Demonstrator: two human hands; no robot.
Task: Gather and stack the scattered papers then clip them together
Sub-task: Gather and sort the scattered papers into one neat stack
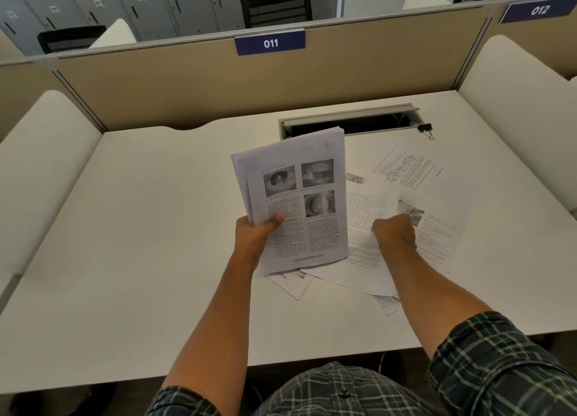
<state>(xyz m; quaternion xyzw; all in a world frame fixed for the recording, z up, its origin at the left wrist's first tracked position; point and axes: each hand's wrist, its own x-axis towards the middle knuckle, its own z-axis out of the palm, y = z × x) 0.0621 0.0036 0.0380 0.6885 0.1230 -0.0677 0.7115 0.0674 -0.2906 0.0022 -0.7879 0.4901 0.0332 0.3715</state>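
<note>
Gathered stack (299,203) raised at centre, my left hand (256,234) pinching its lower left corner, edges uneven. Right hand (395,233) at 3 o'clock grips loose sheet (362,228) from scattered papers (437,197).

Risk, I judge: one-corner pinch lets stack fan or slip; sheet may crumple.

Binder clip (425,129) at 1 o'clock, beside cable tray (349,119). White counter (140,228); beige partition (187,84) at 12, lockers (150,3) beyond.

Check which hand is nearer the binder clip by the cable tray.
Right. The right hand grips a loose sheet on the desk, below and slightly left of the binder clip. The left hand, holding the paper stack, is farther left.
</note>
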